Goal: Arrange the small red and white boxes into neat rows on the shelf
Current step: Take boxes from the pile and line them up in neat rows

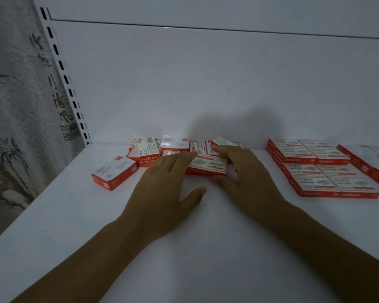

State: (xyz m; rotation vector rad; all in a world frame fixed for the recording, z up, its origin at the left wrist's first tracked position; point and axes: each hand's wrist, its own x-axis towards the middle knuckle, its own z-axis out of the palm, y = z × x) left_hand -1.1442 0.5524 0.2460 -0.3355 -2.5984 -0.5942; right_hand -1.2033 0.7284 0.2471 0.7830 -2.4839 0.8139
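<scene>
Head view shows the right hand pinching one flat box, thumb at its near edge and fingers over the far edge. The left hand, fingers straight and holding nothing, touches the box's left end, likely to square it. The box lies on the shelf just in front of the loose heap by the back wall, while the finished rows, probably its destination, stand well apart to the right.

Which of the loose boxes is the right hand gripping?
The flat box at the pile's front edge: the right hand spans it, thumb in front, fingers behind, while the left hand touches its left corner.
</scene>
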